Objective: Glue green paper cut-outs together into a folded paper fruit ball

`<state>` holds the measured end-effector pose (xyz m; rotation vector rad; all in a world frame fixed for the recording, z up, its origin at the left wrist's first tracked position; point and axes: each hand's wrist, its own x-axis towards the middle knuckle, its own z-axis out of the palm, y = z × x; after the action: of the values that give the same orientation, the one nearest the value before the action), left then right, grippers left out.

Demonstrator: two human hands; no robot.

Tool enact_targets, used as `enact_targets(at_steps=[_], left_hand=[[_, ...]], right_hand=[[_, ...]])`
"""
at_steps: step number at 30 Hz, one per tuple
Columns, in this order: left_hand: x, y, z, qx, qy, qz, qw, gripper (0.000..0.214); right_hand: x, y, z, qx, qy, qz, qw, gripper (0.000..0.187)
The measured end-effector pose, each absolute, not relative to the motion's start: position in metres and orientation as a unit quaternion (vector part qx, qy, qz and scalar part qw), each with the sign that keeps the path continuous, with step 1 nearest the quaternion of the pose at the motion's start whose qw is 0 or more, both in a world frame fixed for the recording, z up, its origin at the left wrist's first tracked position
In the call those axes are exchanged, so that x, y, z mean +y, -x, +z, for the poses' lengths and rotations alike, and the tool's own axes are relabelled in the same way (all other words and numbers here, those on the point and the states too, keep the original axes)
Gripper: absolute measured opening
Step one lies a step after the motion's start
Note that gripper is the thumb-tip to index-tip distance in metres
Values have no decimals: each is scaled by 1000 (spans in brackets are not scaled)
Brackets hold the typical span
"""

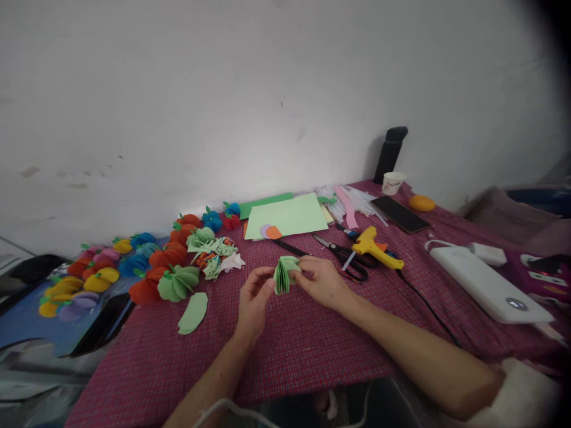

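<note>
Both my hands hold a small fan of folded light green paper pieces above the red checked tablecloth. My left hand pinches its left side with closed fingers. My right hand grips the right side, thumb and fingers pressed on the paper. A finished green paper fruit lies to the left, with a loose green cut-out below it.
Rows of coloured paper fruits line the left. Green paper sheets, black scissors, a yellow glue gun, a phone, paper cup, black bottle and white power bank lie behind and right.
</note>
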<state>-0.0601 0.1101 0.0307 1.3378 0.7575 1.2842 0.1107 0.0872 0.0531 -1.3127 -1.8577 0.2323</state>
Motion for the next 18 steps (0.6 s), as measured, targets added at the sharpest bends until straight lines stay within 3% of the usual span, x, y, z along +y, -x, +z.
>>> enact_targets(at_steps=[8, 13, 18], left_hand=[[112, 60, 27, 345, -573, 560, 489, 20], [111, 59, 26, 351, -605, 612, 369, 28], [111, 66, 28, 371, -705, 564, 219, 9]], right_hand=[[88, -111, 52, -734, 513, 104, 433, 26], [88, -112, 51, -737, 520, 102, 421, 25], [90, -112, 50, -728, 511, 113, 444, 26]])
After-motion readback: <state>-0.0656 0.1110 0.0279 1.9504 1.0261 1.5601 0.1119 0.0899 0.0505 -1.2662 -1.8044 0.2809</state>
